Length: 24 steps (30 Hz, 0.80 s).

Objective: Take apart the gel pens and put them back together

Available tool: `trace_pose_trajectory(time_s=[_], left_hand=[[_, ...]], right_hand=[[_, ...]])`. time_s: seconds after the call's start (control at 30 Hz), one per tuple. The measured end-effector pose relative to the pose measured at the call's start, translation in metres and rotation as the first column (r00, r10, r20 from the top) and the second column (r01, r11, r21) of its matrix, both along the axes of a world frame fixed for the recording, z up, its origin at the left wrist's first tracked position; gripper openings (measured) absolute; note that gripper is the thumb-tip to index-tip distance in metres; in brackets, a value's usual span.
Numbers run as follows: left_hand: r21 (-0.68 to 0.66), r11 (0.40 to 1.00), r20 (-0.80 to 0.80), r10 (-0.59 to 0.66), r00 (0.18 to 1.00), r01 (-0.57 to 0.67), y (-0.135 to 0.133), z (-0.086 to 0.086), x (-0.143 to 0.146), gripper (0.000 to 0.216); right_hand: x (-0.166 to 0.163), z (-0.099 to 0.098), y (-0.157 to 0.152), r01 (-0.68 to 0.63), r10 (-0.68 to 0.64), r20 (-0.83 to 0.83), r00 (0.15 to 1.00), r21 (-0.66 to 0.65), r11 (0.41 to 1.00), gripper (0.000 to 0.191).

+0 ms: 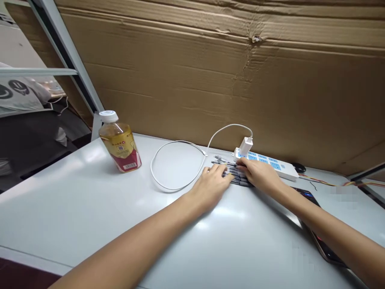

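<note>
Several dark, slim pens (pixel 236 176) lie side by side in a row on the white table, close to the power strip. My left hand (pixel 212 184) rests over the left ends of the row, its fingers spread and touching the pens. At the other end, my right hand (pixel 260 173) has its thumb and fingers closed on the end of one pen at the back of the row. Both hands hide parts of the pens. Behind the left fingertips lie a few more thin pieces, too small to make out.
A white power strip (pixel 288 170) holds a white charger (pixel 246 146) with a looped white cable (pixel 152 162). A drink bottle (pixel 122 146) stands at left. Under my right forearm lies a phone (pixel 323 243). Cardboard (pixel 168 80) walls off the back of the table (pixel 90 208).
</note>
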State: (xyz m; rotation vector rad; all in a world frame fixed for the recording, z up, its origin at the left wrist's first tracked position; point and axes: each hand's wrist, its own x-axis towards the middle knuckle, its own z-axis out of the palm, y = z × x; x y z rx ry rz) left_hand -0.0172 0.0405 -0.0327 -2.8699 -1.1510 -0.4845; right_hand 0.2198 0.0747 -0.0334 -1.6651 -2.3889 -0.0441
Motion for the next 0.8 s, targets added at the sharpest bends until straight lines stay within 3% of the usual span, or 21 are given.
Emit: trace_pose_trajectory(time_s=[0.2,0.37,0.53,0.67,0.8], left_hand=[[0.009,0.999,-0.063,-0.037,0.997,0.038,-0.004,0.012,-0.002,0.02],[0.017,1.0,-0.099,-0.024,0.995,0.026,-0.003,0.016,-0.003,0.012],[0.007,0.998,-0.116,-0.055,0.992,0.056,-0.001,0.012,-0.004,0.011],[0.0,0.996,-0.112,-0.092,0.99,0.092,0.0,0.012,-0.008,0.011],[-0.003,0.994,-0.104,-0.108,0.989,0.109,0.0,0.019,-0.012,0.013]], right_hand=[[0.011,0.007,0.004,-0.053,0.042,-0.154,0.987,-0.067,0.996,0.025],[0.015,0.008,0.007,-0.003,-0.004,-0.13,0.991,-0.056,0.998,0.026],[0.015,0.007,0.001,-0.094,0.082,-0.127,0.988,-0.087,0.992,0.029],[0.018,0.023,-0.014,-0.122,0.106,-0.162,0.981,-0.091,0.988,0.042],[0.02,0.04,-0.049,-0.206,0.174,-0.191,0.966,-0.158,0.966,0.044]])
